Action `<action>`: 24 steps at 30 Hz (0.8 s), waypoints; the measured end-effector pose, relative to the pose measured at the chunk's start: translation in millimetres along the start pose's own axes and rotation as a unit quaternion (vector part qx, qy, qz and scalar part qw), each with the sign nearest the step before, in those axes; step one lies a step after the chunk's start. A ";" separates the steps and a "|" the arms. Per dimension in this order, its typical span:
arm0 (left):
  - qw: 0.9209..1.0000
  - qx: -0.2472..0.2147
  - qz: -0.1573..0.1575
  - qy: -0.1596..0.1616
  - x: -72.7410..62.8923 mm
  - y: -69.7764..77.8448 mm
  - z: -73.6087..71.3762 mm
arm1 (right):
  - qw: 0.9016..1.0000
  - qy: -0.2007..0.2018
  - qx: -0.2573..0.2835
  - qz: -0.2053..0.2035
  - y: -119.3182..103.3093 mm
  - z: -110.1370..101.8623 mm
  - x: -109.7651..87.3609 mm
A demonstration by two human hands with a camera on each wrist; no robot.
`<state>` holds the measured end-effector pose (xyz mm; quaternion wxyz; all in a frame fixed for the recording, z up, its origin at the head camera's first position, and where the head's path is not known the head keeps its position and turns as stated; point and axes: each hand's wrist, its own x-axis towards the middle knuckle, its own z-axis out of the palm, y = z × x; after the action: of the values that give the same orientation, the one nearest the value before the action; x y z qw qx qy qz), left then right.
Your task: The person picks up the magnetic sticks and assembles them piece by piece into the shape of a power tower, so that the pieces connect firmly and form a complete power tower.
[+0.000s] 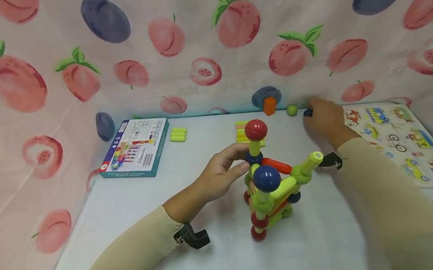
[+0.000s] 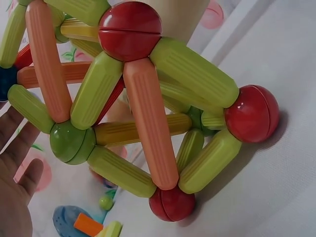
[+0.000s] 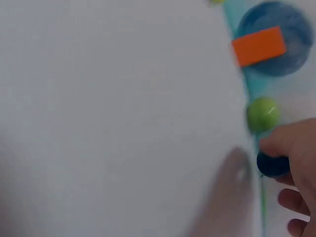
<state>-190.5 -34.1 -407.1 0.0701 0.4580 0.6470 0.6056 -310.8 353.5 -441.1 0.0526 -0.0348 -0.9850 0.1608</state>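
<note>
A structure of magnetic sticks and balls (image 1: 285, 187) stands on the table, its rods lime green, orange, red and yellow, joined by red, green and dark blue balls. At its left side my left hand (image 1: 225, 172) holds it by an upper dark blue ball (image 1: 253, 159), thumb in front and fingers partly hidden behind. In the left wrist view that hand (image 2: 17, 163) shows at the left edge. My right hand (image 1: 324, 120) reaches to the table's back edge and pinches a dark blue ball (image 3: 272, 165), close to a loose green ball (image 3: 262, 114).
An orange block (image 1: 269, 105) stands at the back edge, left of the green ball. Lime sticks lie in two groups, one (image 1: 177, 134) beside the toy box (image 1: 136, 148), another (image 1: 242, 132) behind the structure. A picture board (image 1: 403, 147) lies at right. Fruit-patterned cloth hangs behind.
</note>
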 end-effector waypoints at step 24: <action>1.000 0.017 0.010 -0.002 -0.6 -1.6 0.2 | 0.636 -0.038 0.608 -0.474 -119.4 -107.0 -186.5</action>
<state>-190.8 -34.1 -408.8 0.0571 0.4664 0.6529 0.5941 -119.7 258.1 -319.2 0.0934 0.4828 -0.5468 0.6776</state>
